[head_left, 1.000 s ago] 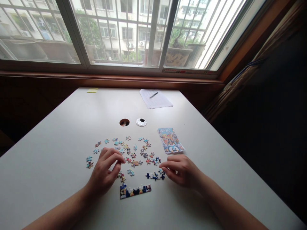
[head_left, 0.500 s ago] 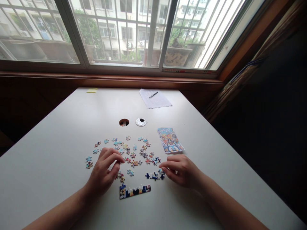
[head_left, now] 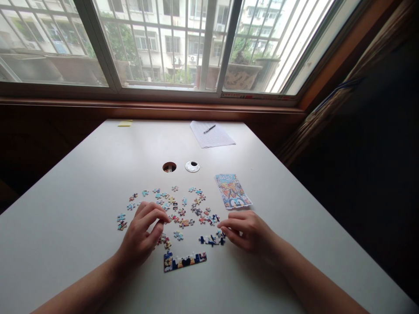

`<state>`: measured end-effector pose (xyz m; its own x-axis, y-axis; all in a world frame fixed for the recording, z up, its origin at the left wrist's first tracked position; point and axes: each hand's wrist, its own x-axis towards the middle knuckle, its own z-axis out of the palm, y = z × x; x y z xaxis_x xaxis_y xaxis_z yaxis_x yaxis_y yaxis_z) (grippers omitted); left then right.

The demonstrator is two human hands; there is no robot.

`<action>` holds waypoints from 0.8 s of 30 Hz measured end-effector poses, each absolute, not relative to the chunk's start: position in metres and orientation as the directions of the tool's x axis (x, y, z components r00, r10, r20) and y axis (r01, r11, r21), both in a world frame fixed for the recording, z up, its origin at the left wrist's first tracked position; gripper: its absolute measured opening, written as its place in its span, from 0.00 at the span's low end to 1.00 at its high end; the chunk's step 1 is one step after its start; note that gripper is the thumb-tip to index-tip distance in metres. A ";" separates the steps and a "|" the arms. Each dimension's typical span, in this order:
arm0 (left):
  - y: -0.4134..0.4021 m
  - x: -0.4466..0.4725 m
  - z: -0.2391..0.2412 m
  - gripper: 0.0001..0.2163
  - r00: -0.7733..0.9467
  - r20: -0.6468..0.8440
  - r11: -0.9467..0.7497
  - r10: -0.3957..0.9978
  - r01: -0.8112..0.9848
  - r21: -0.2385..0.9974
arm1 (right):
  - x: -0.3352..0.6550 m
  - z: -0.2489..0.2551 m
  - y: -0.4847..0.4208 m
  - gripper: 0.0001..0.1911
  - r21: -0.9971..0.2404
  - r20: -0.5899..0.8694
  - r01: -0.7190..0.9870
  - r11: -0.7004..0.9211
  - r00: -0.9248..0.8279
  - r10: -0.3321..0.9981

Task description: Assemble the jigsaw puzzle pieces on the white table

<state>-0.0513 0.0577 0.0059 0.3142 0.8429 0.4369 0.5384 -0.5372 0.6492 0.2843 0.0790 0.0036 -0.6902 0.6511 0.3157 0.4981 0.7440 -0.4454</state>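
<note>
Several small colourful jigsaw pieces [head_left: 183, 205] lie scattered on the white table [head_left: 81, 183]. My left hand [head_left: 144, 233] rests among them, fingers curled, fingertips over pieces near the middle; I cannot tell whether it pinches one. My right hand [head_left: 247, 231] lies on the table with its fingertips touching the right end of a short joined strip of dark blue pieces [head_left: 211, 240]. A longer assembled strip [head_left: 185, 261] sits closer to me, between both hands. The printed reference picture [head_left: 233, 192] lies just beyond my right hand.
A round cable hole [head_left: 169, 166] and its loose white cap [head_left: 192, 166] sit behind the pieces. A sheet of paper with a pen [head_left: 212, 133] and a yellow sticky note [head_left: 125, 123] lie at the far edge below the window.
</note>
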 end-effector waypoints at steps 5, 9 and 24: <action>0.058 -0.051 0.006 0.09 0.306 0.423 -0.521 0.853 0.549 0.654 | 0.285 0.003 0.079 0.09 -0.440 0.321 0.497 0.748 -0.691 0.648; 0.060 -0.050 0.007 0.09 0.303 0.421 -0.517 0.855 0.553 0.653 | 0.285 0.003 0.078 0.09 -0.439 0.313 0.499 0.747 -0.695 0.648; 0.059 -0.052 0.007 0.09 0.266 0.403 -0.482 0.876 0.540 0.690 | 0.286 0.007 0.079 0.09 -0.446 0.334 0.496 0.745 -0.680 0.653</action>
<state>-0.0518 0.0594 0.0070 0.2657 0.8756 0.4034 0.5404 -0.4818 0.6898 0.2860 0.0789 0.0070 -0.6799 0.6530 0.3337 0.4964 0.7448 -0.4460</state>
